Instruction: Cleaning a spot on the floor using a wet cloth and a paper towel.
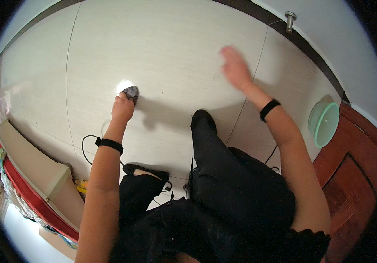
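Note:
My left hand (123,108) is closed around a grey, crumpled rag (131,93), out in front of me near the pale tiled floor (171,57). A bright patch of reflected light shows just beyond the rag. Farther right, my right hand (236,68) is held out over the tiles and blurred by motion. Nothing shows in it, but its fingers are too smeared to read. A few small dark specks lie on the floor between the two hands.
A light green plastic basin (324,124) stands at right beside a reddish-brown wooden door (348,175). A metal doorstop (290,22) juts from the far-right wall. My black shoe (204,122) is between my arms. A beige bed-like frame (35,162) with red bedding lines the left.

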The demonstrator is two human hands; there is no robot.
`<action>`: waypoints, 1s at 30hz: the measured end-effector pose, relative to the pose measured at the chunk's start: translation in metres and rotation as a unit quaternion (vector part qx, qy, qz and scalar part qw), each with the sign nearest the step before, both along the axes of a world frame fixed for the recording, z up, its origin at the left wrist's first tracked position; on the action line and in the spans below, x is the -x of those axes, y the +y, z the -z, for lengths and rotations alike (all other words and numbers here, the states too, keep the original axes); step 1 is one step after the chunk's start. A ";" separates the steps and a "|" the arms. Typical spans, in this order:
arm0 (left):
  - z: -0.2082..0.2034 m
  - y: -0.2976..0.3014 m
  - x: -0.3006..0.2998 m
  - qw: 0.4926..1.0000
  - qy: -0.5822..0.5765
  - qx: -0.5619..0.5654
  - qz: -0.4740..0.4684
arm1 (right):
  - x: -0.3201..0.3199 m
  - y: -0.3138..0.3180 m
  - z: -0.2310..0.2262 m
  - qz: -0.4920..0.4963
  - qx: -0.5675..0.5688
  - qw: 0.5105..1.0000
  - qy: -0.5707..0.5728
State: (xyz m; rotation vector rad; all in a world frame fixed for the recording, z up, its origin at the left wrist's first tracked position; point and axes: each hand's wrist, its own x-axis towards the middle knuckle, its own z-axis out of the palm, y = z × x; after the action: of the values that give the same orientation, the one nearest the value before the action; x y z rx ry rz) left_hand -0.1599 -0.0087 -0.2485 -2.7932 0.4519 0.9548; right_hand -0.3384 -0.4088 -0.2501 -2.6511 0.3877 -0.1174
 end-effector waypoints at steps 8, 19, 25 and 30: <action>-0.001 -0.003 -0.005 1.000 0.019 -0.004 -0.007 | 0.058 0.035 -0.004 -0.433 0.023 0.901 0.034; 0.036 0.029 -0.009 0.984 0.006 -0.041 0.176 | 0.015 -0.020 0.004 -0.031 0.176 0.984 0.006; -0.005 -0.002 0.000 1.000 0.001 -0.003 -0.006 | 0.017 0.053 -0.005 -0.460 0.057 0.886 0.021; -0.008 -0.008 -0.002 0.999 0.016 -0.021 -0.023 | -0.067 0.088 0.010 -0.557 0.014 0.830 0.009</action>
State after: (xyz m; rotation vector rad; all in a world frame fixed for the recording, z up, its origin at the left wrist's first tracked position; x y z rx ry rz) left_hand -0.1581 -0.0167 -0.2400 -2.7657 0.3700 1.0087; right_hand -0.2715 -0.3209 -0.2599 -2.4650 -1.1697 0.2759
